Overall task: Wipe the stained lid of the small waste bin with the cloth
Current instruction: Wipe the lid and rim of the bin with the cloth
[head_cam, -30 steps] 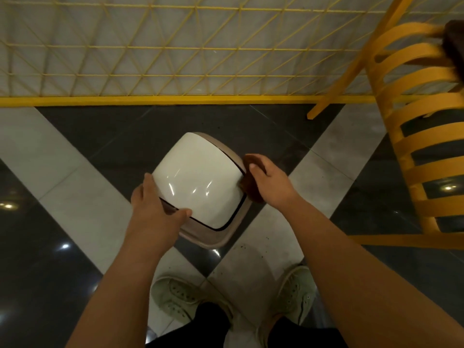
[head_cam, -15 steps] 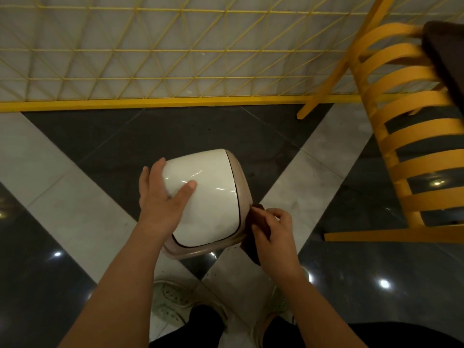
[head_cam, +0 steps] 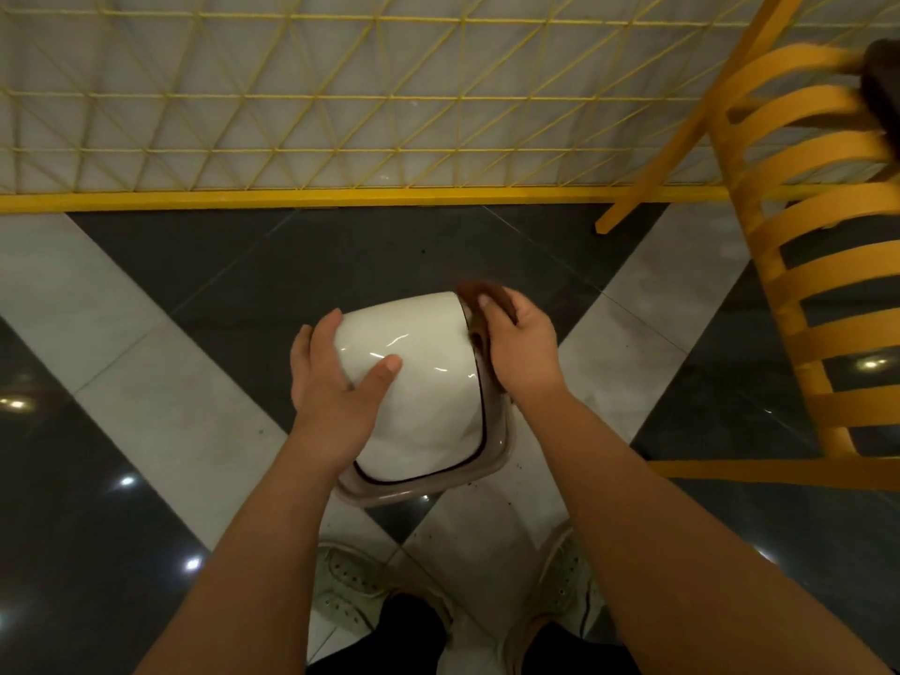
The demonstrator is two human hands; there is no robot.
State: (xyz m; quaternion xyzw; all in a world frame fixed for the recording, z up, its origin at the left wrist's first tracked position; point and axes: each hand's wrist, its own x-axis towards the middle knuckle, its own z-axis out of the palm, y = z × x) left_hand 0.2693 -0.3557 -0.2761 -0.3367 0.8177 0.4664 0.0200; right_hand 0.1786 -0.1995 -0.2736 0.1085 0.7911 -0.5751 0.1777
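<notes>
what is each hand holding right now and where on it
The left hand grips the white lid at its left edge. The right hand presses the brown cloth against the lid's right rim.

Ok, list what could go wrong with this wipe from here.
1. The left hand steadies the glossy white lid with only a thumb on top; it might slip or the lid might swing.
2. The right hand presses the brown cloth at the lid's far right edge, so the lid's middle may get missed.
3. The yellow chair stands close on the right; an elbow could knock it.
</notes>
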